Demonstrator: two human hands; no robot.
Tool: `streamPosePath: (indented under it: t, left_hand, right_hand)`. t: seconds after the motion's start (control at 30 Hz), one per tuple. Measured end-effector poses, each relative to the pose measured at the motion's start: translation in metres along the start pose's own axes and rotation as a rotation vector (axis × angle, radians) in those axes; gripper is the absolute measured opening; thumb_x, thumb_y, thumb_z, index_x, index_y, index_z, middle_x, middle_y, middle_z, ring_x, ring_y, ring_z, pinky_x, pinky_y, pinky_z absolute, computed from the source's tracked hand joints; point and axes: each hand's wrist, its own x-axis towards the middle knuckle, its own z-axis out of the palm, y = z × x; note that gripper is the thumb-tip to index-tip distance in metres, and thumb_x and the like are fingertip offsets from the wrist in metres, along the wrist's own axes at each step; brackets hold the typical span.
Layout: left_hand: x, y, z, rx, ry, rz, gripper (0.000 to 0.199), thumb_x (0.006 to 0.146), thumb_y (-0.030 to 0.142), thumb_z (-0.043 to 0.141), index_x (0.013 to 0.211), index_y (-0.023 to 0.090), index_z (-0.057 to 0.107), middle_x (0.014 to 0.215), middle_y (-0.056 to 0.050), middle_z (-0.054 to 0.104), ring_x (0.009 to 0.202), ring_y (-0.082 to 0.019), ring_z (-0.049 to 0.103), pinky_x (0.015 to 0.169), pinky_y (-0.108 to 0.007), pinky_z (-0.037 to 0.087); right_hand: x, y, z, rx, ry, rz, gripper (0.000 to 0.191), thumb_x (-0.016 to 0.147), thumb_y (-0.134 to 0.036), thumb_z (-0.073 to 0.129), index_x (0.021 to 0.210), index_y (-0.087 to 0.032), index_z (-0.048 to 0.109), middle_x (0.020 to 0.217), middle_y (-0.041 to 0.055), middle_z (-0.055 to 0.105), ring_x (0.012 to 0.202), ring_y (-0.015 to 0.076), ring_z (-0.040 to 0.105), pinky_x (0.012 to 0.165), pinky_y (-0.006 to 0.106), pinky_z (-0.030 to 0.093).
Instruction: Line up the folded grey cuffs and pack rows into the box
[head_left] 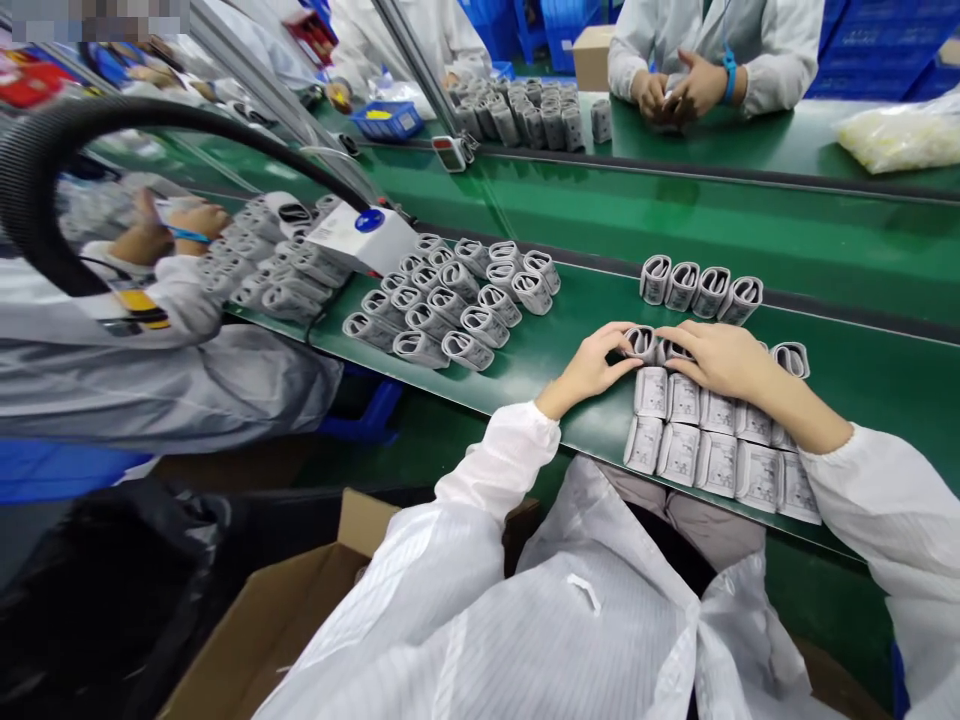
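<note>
My left hand [592,372] has its thumb and fingers closed around a rolled grey fabric cuff [640,343] at the left end of a row. Right beside it, my right hand [724,358] grips the neighbouring rolled cuff [677,351], which its fingers partly cover. Another rolled cuff [790,358] stands at the row's right end, behind my right wrist. Nearer to me, two rows of cuffs lie with printed faces up, among them one printed cuff [718,463]. Beyond my hands, a short row of rolled cuffs [710,291] stands on end.
A loose group of rolled cuffs [444,300] covers the green bench [577,325] to the left, near a white device [365,236] and a black hose [187,115]. Co-workers sit at left and across. An open cardboard box [277,620] is below the bench.
</note>
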Motion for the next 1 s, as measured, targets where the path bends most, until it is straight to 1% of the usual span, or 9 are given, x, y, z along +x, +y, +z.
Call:
streamPosePath:
  t: [0.17, 0.27, 0.37, 0.43, 0.53, 0.67, 0.8, 0.9, 1.0]
  left_hand:
    - [-0.056, -0.021, -0.051, 0.218, 0.499, -0.267, 0.038, 0.096, 0.054, 0.088, 0.096, 0.019, 0.072, 0.141, -0.018, 0.070, 0.119, -0.029, 0.079, 0.083, -0.041, 0.071]
    - [-0.068, -0.038, -0.090, 0.447, 0.588, -0.392, 0.028, 0.092, 0.042, 0.088, 0.098, 0.019, 0.073, 0.145, -0.017, 0.064, 0.116, -0.027, 0.076, 0.080, -0.039, 0.070]
    - [-0.058, -0.053, -0.115, 0.574, 0.605, -0.417, 0.022, 0.092, 0.035, 0.087, 0.098, 0.020, 0.073, 0.147, -0.018, 0.063, 0.135, -0.034, 0.072, 0.107, -0.051, 0.071]
    - [-0.048, -0.059, -0.125, 0.611, 0.609, -0.413, 0.020, 0.092, 0.032, 0.087, 0.099, 0.021, 0.071, 0.147, -0.018, 0.064, 0.144, -0.036, 0.068, 0.129, -0.060, 0.060]
    - [-0.036, -0.055, -0.128, 0.681, 0.643, -0.386, 0.029, 0.088, 0.032, 0.092, 0.106, 0.021, 0.071, 0.154, -0.020, 0.063, 0.150, -0.041, 0.063, 0.138, -0.069, 0.049]
    - [-0.026, -0.029, -0.103, 0.693, 0.617, -0.168, 0.033, 0.093, 0.039, 0.090, 0.117, 0.023, 0.073, 0.140, -0.018, 0.073, 0.139, -0.039, 0.068, 0.124, -0.065, 0.056]
    - [0.004, -0.007, -0.041, 0.248, 0.116, -0.056, 0.033, 0.100, 0.043, 0.083, 0.125, 0.023, 0.076, 0.109, -0.007, 0.081, 0.093, -0.021, 0.075, 0.079, -0.037, 0.059]
    - [0.038, -0.006, 0.006, -0.003, -0.198, -0.084, 0.050, 0.095, 0.046, 0.090, 0.137, 0.022, 0.077, 0.110, -0.008, 0.084, 0.091, -0.021, 0.078, 0.071, -0.032, 0.053]
    - [0.066, -0.020, 0.038, -0.164, -0.380, -0.111, 0.082, 0.087, 0.051, 0.100, 0.158, 0.023, 0.069, 0.118, -0.012, 0.085, 0.097, -0.025, 0.082, 0.074, -0.033, 0.058]
  right_hand:
    - [-0.015, 0.030, 0.010, -0.013, 0.076, 0.118, 0.059, 0.117, -0.056, 0.055, 0.166, -0.025, 0.065, 0.139, 0.0151, 0.084, 0.111, 0.0369, 0.082, 0.075, 0.044, 0.057]
    - [-0.022, 0.052, 0.016, 0.021, 0.147, 0.154, 0.072, 0.109, -0.061, 0.069, 0.168, -0.021, 0.062, 0.145, 0.0197, 0.082, 0.126, 0.0434, 0.079, 0.092, 0.053, 0.066]
    - [-0.027, 0.056, 0.013, 0.108, 0.222, 0.127, 0.073, 0.108, -0.059, 0.070, 0.168, -0.018, 0.062, 0.156, 0.0228, 0.076, 0.138, 0.0458, 0.075, 0.110, 0.063, 0.066]
    - [-0.036, 0.053, 0.006, 0.174, 0.295, 0.102, 0.068, 0.107, -0.055, 0.070, 0.165, -0.019, 0.065, 0.158, 0.0226, 0.075, 0.143, 0.0462, 0.073, 0.118, 0.067, 0.062]
    - [-0.065, 0.062, -0.002, 0.205, 0.476, 0.090, 0.058, 0.104, -0.053, 0.073, 0.154, -0.024, 0.072, 0.154, 0.0216, 0.077, 0.146, 0.0469, 0.072, 0.124, 0.069, 0.057]
    - [-0.125, 0.101, 0.009, 0.150, 0.738, 0.218, 0.051, 0.101, -0.059, 0.076, 0.137, -0.023, 0.079, 0.136, 0.0264, 0.083, 0.132, 0.0491, 0.075, 0.119, 0.072, 0.052]
    - [-0.167, 0.122, 0.034, 0.339, 0.550, 0.396, 0.063, 0.091, -0.072, 0.081, 0.135, -0.028, 0.078, 0.136, 0.0207, 0.083, 0.126, 0.0453, 0.074, 0.106, 0.065, 0.058]
    - [-0.166, 0.112, 0.046, 0.488, 0.451, 0.499, 0.069, 0.087, -0.066, 0.087, 0.142, -0.026, 0.075, 0.138, 0.0159, 0.082, 0.110, 0.0357, 0.077, 0.091, 0.051, 0.063]
    - [-0.143, 0.097, 0.051, 0.594, 0.459, 0.525, 0.071, 0.085, -0.061, 0.091, 0.143, -0.025, 0.071, 0.124, 0.0113, 0.084, 0.084, 0.0249, 0.072, 0.076, 0.040, 0.060]
